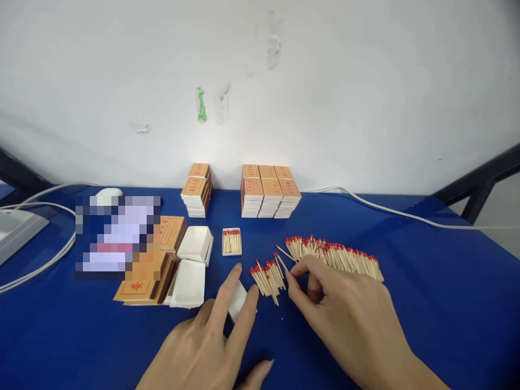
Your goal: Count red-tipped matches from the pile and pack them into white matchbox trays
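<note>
My right hand [345, 303] has thumb and forefinger pinched at the lower end of a match [281, 262] with a red head. Just left of it lies a small loose group of matches [266, 279]. Beyond the fingers a long row of matches [337, 257] fans out, partly covered by my hand. My left hand [211, 336] is spread, its index and middle fingers stretched on either side of a white matchbox tray [239, 303]. Whether they touch the tray is unclear. Farther back, a matchbox tray filled with matches [232, 242] sits on the blue table.
Stacked matchboxes stand by the wall, one stack at left [196, 192] and a wider block at right [270, 189]. White trays [189, 281] and flat orange matchbox sleeves [138, 290] lie at left, near a blurred phone-like object [122, 233]. A white cable [390, 208] crosses behind.
</note>
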The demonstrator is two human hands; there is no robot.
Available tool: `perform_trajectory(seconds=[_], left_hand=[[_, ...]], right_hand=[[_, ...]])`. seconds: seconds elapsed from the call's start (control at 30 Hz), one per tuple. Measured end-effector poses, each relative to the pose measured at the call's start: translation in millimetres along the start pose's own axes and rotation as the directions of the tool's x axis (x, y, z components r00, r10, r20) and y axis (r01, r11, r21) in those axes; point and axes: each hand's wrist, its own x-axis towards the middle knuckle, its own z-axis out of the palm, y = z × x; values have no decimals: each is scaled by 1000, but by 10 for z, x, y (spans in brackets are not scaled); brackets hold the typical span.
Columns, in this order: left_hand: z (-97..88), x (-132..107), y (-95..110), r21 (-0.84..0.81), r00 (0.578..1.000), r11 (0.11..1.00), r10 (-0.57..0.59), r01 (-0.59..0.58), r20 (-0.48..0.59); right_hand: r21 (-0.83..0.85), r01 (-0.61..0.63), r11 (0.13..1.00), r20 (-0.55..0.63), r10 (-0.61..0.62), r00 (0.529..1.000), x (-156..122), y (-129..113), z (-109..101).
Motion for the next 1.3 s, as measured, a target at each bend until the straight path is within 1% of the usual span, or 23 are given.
perform_trajectory(seconds=[0.1,0.2,0.33,0.43,0.67,0.8,0.87,0.93,1.0,1.07,1.17,1.3], left_hand=[[-5,-8,0,0,1000,1000,-3,3,6],[-5,-10,-6,-1,1000,1000,2,-2,0],[4,-17,-12,-9,1000,1000,-10,10,-2],[12,-32,-7,-17,1000,1000,-10,10,-9],[25,-21,-2,-12,1000,1000,-20,20,-8],[6,-9,-14,-8,1000,1000,0,0,0],[-1,-15,-18,-4,1000,1000,6,-6,-3],[1,-25,-17,-1,1000,1000,2,-2,-8],[8,-33,-12,-5,1000,1000,-8,8,-9],[16,-34,-7,-15,1000,1000,-10,10,-3],[18,-29,-1,-15,1000,1000,-6,6,-3],[12,-31,-1,-16,1000,1000,-6,6,-6]], right_hand=[[-28,-20,999,1,20,1000,-5,-11,-13],[-50,-11,999,7,11,1000,-5,-10,-12],[-16,0,1000,-5,0,1000,11,1,1],[19,38,999,-29,-38,999,13,9,30],[22,75,997,23,-76,997,-17,33,83],[109,70,992,49,-76,996,-16,3,51],[139,68,988,42,-74,996,-13,-13,41],[103,66,992,-13,-65,998,-9,-15,43],[29,50,998,-80,-47,996,-4,1,57],[-42,31,999,-109,-35,993,-1,27,76],[-113,32,993,-80,-41,996,-7,61,100],[-160,33,987,-44,-40,998,-24,64,108]])
